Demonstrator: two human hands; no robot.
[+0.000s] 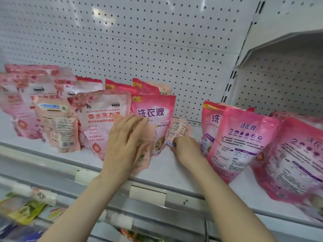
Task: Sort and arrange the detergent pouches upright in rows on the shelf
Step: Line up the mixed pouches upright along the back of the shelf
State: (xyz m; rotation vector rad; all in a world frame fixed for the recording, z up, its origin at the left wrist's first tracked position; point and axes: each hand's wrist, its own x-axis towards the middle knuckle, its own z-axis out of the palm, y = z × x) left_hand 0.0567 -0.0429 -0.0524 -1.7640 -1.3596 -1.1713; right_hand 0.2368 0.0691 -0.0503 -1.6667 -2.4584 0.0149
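Observation:
Pink detergent pouches stand on a white shelf [167, 170]. My left hand [122, 145] lies flat against a small peach pouch [143, 154], pressing it against the pink pouch with purple lettering [153, 116]. My right hand [187, 149] grips the bottom of another small peach pouch [180, 128] that stands upright just right of that pink pouch. A pale pouch with red lettering [99, 119] stands left of my left hand. Two pink pouches [239, 142] lean with their backs showing at the right, and another [297, 159] slumps beside them.
A cluster of pale pink pouches [35, 105] crowds the shelf's left end. A perforated white back panel [139, 49] rises behind. A price-tag rail [148, 194] runs along the shelf's front edge. Green and yellow packets [22, 208] lie on the shelf below.

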